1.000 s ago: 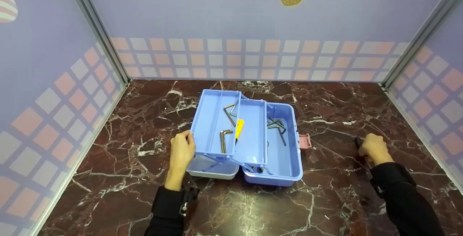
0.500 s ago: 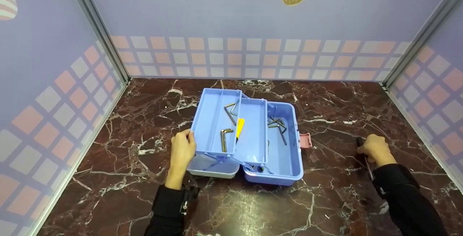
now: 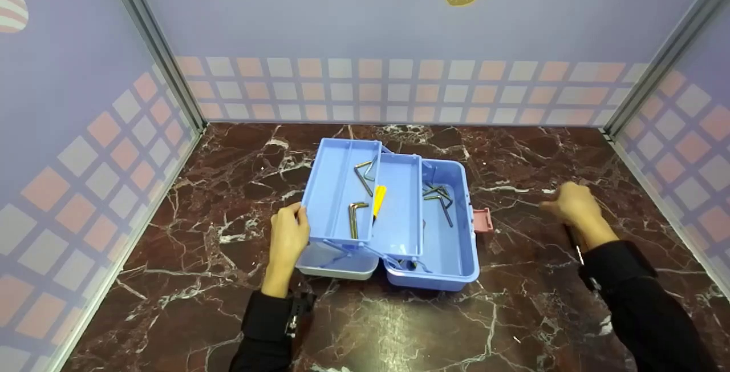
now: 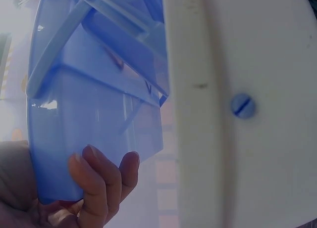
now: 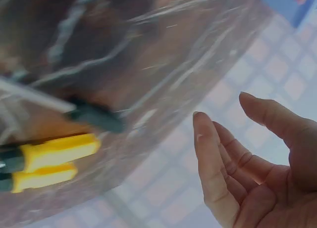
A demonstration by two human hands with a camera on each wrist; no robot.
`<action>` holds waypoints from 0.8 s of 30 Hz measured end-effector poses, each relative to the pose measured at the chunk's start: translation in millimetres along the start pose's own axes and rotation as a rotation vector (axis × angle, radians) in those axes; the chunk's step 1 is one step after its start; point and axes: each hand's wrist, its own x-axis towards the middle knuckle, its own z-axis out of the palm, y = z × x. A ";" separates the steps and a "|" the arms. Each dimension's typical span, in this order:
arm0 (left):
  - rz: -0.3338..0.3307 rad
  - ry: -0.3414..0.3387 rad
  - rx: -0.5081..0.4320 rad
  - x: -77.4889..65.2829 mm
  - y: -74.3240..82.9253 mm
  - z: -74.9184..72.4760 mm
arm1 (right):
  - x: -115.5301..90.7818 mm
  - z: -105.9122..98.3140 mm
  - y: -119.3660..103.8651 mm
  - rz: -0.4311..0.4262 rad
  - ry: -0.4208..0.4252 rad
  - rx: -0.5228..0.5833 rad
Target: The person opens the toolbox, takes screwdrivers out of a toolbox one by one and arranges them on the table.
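Note:
My left hand grips the near left edge of the upper tray of a blue toolbox, fingers curled under it in the left wrist view. Hex keys lie in that tray. A yellow-handled tool shows beside it, its lower part hidden. To the right of the box, my right hand hovers with fingers loosely spread, holding nothing. Just below it lies a screwdriver-like tool with a dark handle and thin metal shaft. Yellow-and-black handles, perhaps of pliers, lie beside it in the right wrist view.
The toolbox stands unfolded on a dark red marbled table, its pink latch sticking out to the right. More hex keys lie in its bottom compartment. Patterned panels enclose the table at the back and both sides.
My right hand has let go of the dark-handled tool and moved up and slightly left, away from it. The left hand keeps its grip on the tray.

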 end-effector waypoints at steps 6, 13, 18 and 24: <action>0.002 0.000 -0.002 -0.4 -0.3 1.3 | 0.0 1.7 -43.7 -0.170 0.111 0.037; 0.009 0.006 -0.011 -0.5 -0.8 0.1 | 1.0 5.5 -100.4 -0.287 0.171 0.084; 0.000 -0.004 -0.010 0.1 -0.2 -0.7 | 3.0 12.1 -141.7 -0.343 0.166 0.129; 0.003 -0.009 -0.007 0.1 0.2 -1.7 | 0.4 25.3 -183.3 -0.428 0.119 0.195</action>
